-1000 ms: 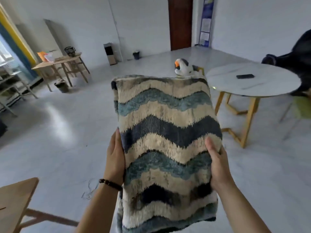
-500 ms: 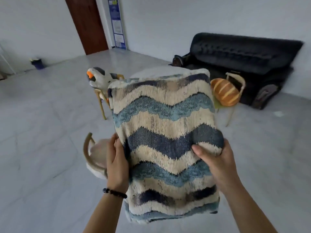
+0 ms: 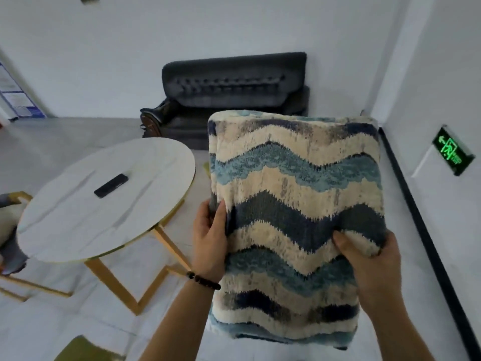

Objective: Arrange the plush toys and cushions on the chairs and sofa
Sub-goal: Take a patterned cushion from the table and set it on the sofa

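Cushion [image 3: 296, 212]: clamped by fingers of left hand [image 3: 209, 246] and right hand [image 3: 369, 259].
Sofa [image 3: 234, 84]: bare; placement pending.

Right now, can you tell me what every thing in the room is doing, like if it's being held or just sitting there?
Wavy-striped cushion: held up off the floor, gripped on both sides.
Left hand: clamped on the cushion's left edge.
Right hand: clamped on its right edge, thumb on front.
Sofa: against the wall, seat mostly hidden.
Round table: standing upright.
Black phone-like thing: lying flat on the table.
Exit sign: glowing green.
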A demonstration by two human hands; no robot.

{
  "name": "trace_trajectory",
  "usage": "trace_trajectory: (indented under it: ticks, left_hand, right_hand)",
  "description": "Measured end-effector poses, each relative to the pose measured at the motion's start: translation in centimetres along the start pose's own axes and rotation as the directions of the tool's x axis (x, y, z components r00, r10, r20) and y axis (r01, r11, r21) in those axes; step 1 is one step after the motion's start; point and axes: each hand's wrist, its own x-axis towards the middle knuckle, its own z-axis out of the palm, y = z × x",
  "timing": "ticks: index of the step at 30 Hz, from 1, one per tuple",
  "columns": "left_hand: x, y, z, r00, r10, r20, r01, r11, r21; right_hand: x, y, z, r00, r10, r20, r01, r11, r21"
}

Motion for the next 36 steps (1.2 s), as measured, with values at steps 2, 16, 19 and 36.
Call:
trace_trajectory:
  ticks: [2,16,19,36]
  left_hand:
    - [5.2,0.2,3.2,0.999,0.052,0.013,-0.052,0.998,0.017]
    - [44.0,-6.7,14.9,0.993,0.077,-0.092,-0.067,0.992,0.103]
    - [53.3,-6.9,20.1,0.996,0.091,-0.024,-0.088,0.991,0.105]
    - [91.9,-12.1,48.1,0.995,-0.096,0.005,0.095,0.992,0.085]
  right_hand:
    - [6.2,-0.7,2.1,0.999,-0.004,-0.033,0.004,1.000,-0.004]
    - [44.0,-0.2,25.1,0.994,-0.051,0.095,0.064,0.988,-0.141]
    - [51.8,-1.7,27.0,0.997,-0.057,0.041,0.061,0.995,-0.079]
    - [99.2,-1.1,38.1,0.985,0.174,0.018,-0.174,0.984,0.027]
